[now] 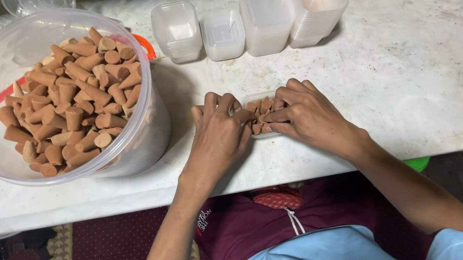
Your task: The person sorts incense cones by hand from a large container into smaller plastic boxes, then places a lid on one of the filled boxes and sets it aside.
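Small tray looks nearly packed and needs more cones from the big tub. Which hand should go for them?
Left, probably. The left hand rests on the side of the small tray nearest the big tub of cones. The right hand lies on the far side and would have to cross over.
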